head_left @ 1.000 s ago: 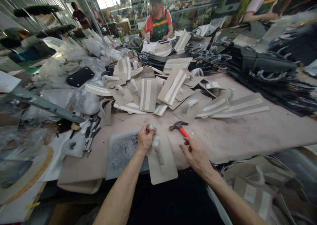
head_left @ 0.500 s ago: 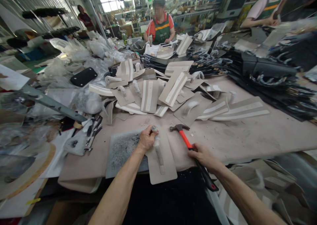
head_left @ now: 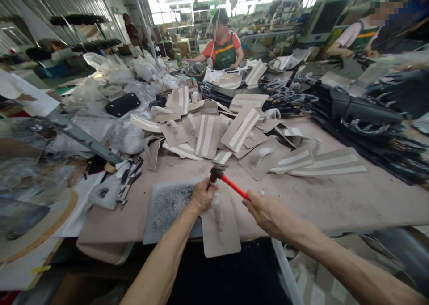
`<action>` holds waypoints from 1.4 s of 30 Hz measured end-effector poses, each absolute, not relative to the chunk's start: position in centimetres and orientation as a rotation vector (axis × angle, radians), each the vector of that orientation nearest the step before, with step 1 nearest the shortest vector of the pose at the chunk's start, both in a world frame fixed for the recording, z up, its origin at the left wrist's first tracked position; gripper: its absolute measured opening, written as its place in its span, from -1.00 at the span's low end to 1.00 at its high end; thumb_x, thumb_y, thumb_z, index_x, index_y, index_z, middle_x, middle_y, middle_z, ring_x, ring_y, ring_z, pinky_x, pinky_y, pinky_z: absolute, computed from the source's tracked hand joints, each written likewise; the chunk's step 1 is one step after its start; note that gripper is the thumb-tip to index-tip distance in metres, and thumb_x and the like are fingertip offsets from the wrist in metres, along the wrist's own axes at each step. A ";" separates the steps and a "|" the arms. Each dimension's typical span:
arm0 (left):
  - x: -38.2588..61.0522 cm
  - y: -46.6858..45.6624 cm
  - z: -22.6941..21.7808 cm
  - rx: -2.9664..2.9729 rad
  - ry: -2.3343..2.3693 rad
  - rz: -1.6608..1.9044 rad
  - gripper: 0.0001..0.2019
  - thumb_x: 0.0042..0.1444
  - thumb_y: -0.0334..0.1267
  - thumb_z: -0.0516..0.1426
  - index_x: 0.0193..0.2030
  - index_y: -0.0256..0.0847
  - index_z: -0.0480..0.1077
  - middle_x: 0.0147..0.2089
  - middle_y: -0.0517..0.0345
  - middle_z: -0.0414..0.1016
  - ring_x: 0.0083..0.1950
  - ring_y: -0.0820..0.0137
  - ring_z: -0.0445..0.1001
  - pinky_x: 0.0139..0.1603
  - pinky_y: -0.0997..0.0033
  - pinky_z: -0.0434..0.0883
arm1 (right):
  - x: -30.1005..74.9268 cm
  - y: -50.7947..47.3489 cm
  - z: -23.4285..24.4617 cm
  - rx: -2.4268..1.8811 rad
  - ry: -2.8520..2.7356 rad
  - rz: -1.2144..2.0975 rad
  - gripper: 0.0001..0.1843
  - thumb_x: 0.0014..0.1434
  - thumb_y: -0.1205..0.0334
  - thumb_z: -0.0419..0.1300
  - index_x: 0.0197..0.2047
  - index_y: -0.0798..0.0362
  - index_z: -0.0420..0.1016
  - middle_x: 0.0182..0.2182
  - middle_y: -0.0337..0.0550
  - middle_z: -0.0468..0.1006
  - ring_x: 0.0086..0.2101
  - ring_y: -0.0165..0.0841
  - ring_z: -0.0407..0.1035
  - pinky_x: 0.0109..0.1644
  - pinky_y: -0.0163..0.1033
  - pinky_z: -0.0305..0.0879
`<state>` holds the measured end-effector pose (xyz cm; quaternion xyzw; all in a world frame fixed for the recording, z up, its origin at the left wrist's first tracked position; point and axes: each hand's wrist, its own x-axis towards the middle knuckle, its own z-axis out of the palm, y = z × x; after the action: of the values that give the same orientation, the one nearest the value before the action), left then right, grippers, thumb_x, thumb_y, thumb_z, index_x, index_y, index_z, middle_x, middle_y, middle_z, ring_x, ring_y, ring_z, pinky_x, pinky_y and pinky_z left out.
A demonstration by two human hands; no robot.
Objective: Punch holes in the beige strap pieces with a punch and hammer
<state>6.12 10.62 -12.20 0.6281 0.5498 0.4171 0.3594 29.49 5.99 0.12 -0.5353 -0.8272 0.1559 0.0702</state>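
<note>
Upright in my left hand [head_left: 203,196] is a short metal punch [head_left: 213,182], the fingers wrapped round it. Its lower end is hidden by the hand. My right hand [head_left: 263,208] grips a claw hammer [head_left: 234,187] with a red and black handle. The hammer's dark head is at the punch's top. Beneath the hands lies a beige panel [head_left: 224,238] with a handle [head_left: 217,211] wrapped in clear film, its near end jutting past the table edge. A speckled grey board [head_left: 164,209] lies partly beside and under the panel.
A heap of beige panels [head_left: 206,137] with white strips lies beyond my hands. Black bag pieces [head_left: 362,103] are stacked at the right, plastic wrapping [head_left: 124,137] at the left, near loose tools [head_left: 129,180]. A slanting metal bar [head_left: 83,137] crosses the left. Co-workers [head_left: 224,50] are across the table.
My right hand has raised the hammer and brought it left, so its head is now over the punch. My left hand still holds the punch on the panel. The view has tilted slightly up.
</note>
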 end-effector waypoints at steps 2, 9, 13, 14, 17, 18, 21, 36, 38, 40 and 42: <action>6.1 10.6 -12.3 1.629 1.390 1.080 -0.91 0.10 -0.27 0.13 -0.30 -0.16 0.46 -0.39 0.21 0.49 -0.33 0.40 0.43 -0.23 0.48 0.31 | 29.6 6.3 2.3 -1.561 -2.433 0.414 -0.74 0.32 0.05 -0.05 -0.34 -0.02 0.25 -0.65 -0.26 0.31 -0.65 -0.41 0.12 -0.49 -0.23 -0.18; 6.1 10.6 -12.2 1.634 1.401 1.080 -0.89 0.08 -0.28 0.14 -0.27 -0.16 0.49 -0.39 0.21 0.49 -0.34 0.40 0.41 -0.25 0.49 0.29 | 28.9 5.4 1.7 -1.528 -2.088 0.274 -0.71 0.36 0.03 -0.14 -0.31 -0.02 0.23 -0.63 -0.22 0.34 -0.65 -0.37 0.20 -0.51 -0.26 -0.02; 6.2 10.4 -12.2 1.667 1.386 1.081 -0.88 0.11 -0.26 0.13 -0.27 -0.16 0.50 -0.42 0.23 0.47 -0.38 0.42 0.38 -0.28 0.49 0.29 | 30.0 5.1 -2.1 -1.745 -2.506 0.440 -0.79 0.33 0.13 -0.04 -0.32 0.01 0.27 -0.63 -0.19 0.40 -0.65 -0.35 0.23 -0.50 -0.22 -0.19; 6.2 10.4 -12.2 1.678 1.385 1.083 -0.88 0.11 -0.27 0.13 -0.26 -0.16 0.51 -0.42 0.23 0.47 -0.38 0.41 0.38 -0.28 0.49 0.30 | 30.6 5.0 -2.8 -1.773 -2.548 0.439 -0.79 0.34 0.14 -0.04 -0.28 0.02 0.30 -0.61 -0.17 0.42 -0.62 -0.34 0.27 -0.49 -0.22 -0.20; 6.1 10.4 -12.3 1.698 1.395 1.094 -0.87 0.10 -0.28 0.14 -0.24 -0.16 0.51 -0.38 0.21 0.51 -0.35 0.41 0.42 -0.25 0.48 0.32 | 32.3 4.3 -5.1 -1.851 -2.591 0.420 -0.76 0.38 0.11 -0.07 -0.20 0.03 0.32 -0.57 -0.14 0.47 -0.56 -0.29 0.35 -0.47 -0.22 -0.18; 6.1 10.5 -12.3 1.692 1.395 1.098 -0.86 0.09 -0.28 0.14 -0.23 -0.16 0.51 -0.37 0.20 0.51 -0.34 0.40 0.43 -0.24 0.48 0.33 | 32.8 4.0 -6.1 -1.895 -2.583 0.425 -0.75 0.39 0.11 -0.09 -0.19 0.03 0.32 -0.55 -0.13 0.48 -0.55 -0.27 0.37 -0.47 -0.22 -0.17; 6.2 10.5 -12.3 1.638 1.380 1.107 -0.87 0.07 -0.28 0.16 -0.24 -0.16 0.50 -0.36 0.20 0.52 -0.32 0.40 0.44 -0.23 0.49 0.34 | 33.9 3.2 -9.3 -2.041 -2.505 0.461 -0.70 0.42 0.11 -0.16 -0.17 0.04 0.31 -0.51 -0.11 0.50 -0.48 -0.23 0.42 -0.45 -0.24 -0.04; 6.3 11.8 -11.6 1.039 1.374 1.323 -0.68 -0.17 -0.08 0.34 -0.39 -0.25 0.43 -0.47 0.28 0.48 -0.44 0.50 0.42 -0.37 0.52 0.40 | 21.8 6.4 -5.3 -0.767 -2.864 0.170 -0.84 0.20 0.41 0.09 -0.21 0.09 0.49 -0.09 0.05 0.48 -0.05 -0.13 0.26 0.10 0.03 0.18; 5.8 12.6 -10.3 0.817 1.365 1.492 -0.60 -0.22 -0.03 0.36 -0.37 -0.26 0.39 -0.44 0.24 0.50 -0.43 0.49 0.46 -0.34 0.49 0.44 | 21.6 6.9 -5.2 -0.823 -2.870 0.132 -0.79 0.23 0.47 0.04 -0.22 0.09 0.48 -0.25 0.00 0.49 -0.18 -0.19 0.29 0.00 -0.05 0.22; 5.0 13.1 -8.5 0.694 1.307 1.640 -0.56 -0.23 -0.03 0.38 -0.32 -0.28 0.39 -0.39 0.19 0.53 -0.37 0.45 0.53 -0.25 0.43 0.49 | 22.0 7.1 -4.8 -0.877 -2.843 0.120 -0.85 0.28 0.39 0.06 -0.20 0.09 0.46 -0.25 -0.01 0.49 -0.21 -0.21 0.29 -0.07 -0.10 0.22; 4.0 13.1 -6.8 0.707 1.238 1.695 -0.56 -0.22 -0.07 0.40 -0.27 -0.29 0.40 -0.35 0.18 0.54 -0.33 0.44 0.55 -0.18 0.39 0.51 | 22.8 7.1 -4.5 -1.039 -2.734 0.143 -0.83 0.31 0.18 0.11 -0.15 0.09 0.43 -0.17 0.02 0.48 -0.16 -0.18 0.30 -0.07 -0.11 0.21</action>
<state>4.04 13.08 -6.85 0.2854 0.5002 0.6845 0.4470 22.83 7.10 -4.50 -0.3528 -0.9284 0.0486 0.1066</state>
